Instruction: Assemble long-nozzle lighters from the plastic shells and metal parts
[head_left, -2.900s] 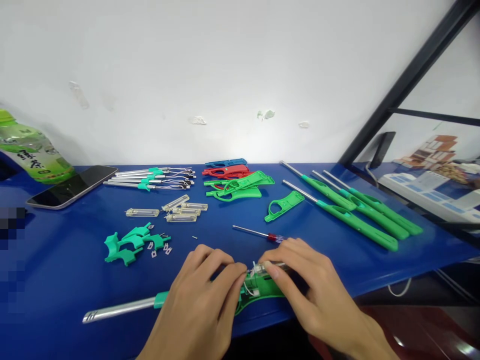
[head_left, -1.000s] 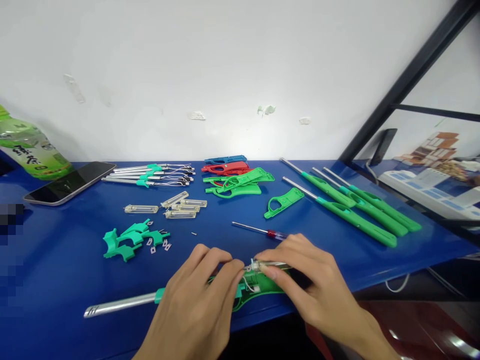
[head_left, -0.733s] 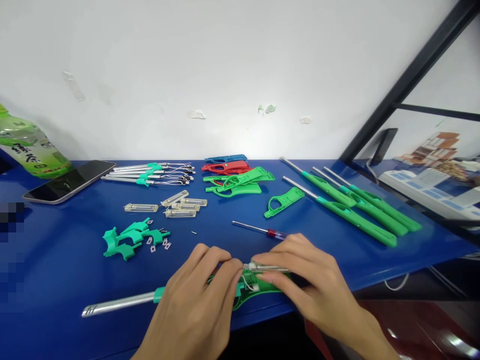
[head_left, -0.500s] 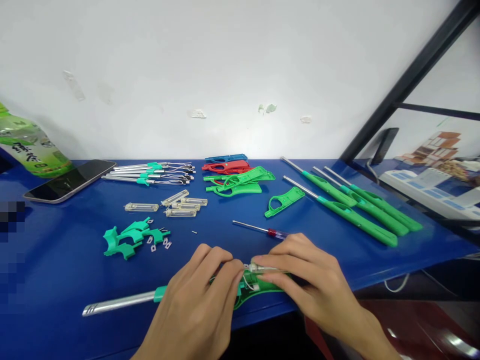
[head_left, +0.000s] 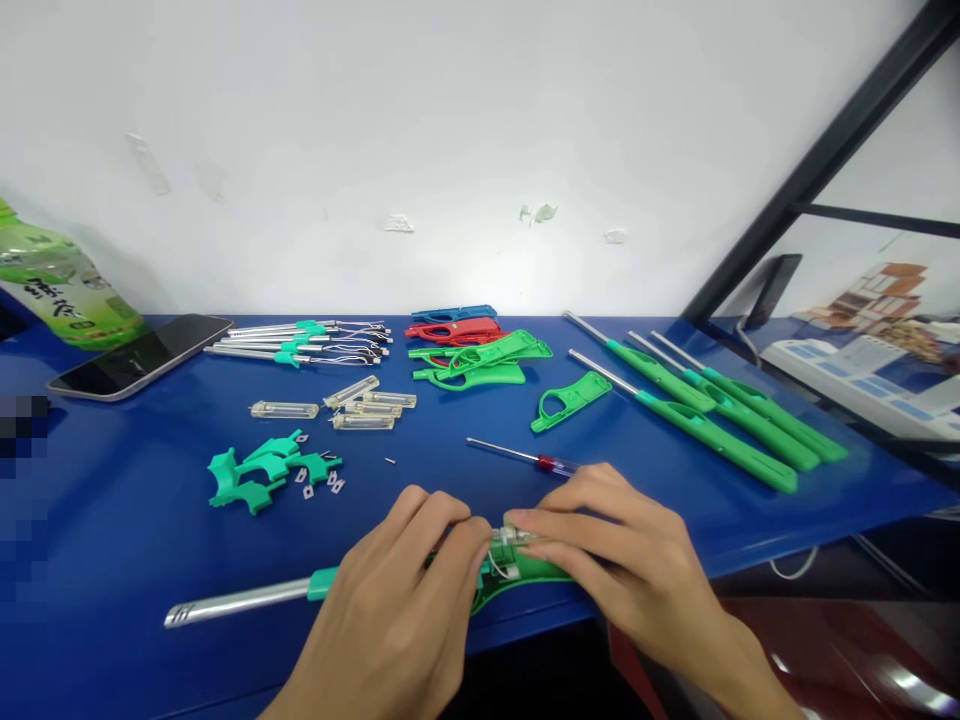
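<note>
A long-necked lighter lies opened near the table's front edge, its metal tube (head_left: 236, 602) pointing left and its green half-shell (head_left: 538, 568) showing a white wire. My left hand (head_left: 405, 595) is closed over the middle of the lighter, covering the trigger area; its fingertips meet at the end of a clear fuel tank (head_left: 515, 536). Pinched between thumb and fingers, that tank is in my right hand (head_left: 630, 555), at the upper edge of the shell. Part of the tank is hidden by the fingers. Behind my right hand lies a screwdriver (head_left: 551, 464).
Left of centre are teal triggers (head_left: 266, 470), small metal clips (head_left: 308, 491) and clear fuel tanks (head_left: 364, 422). Farther back lie wired metal tubes (head_left: 262, 345) and coloured shells (head_left: 465, 330). Several green lighters (head_left: 720, 438) lie right. A phone (head_left: 142, 355) and bottle (head_left: 67, 290) stand left.
My right fingers have shifted very slightly with the fuel tank at the shell. My left hand stays nearly in place, and the view has moved a little.
</note>
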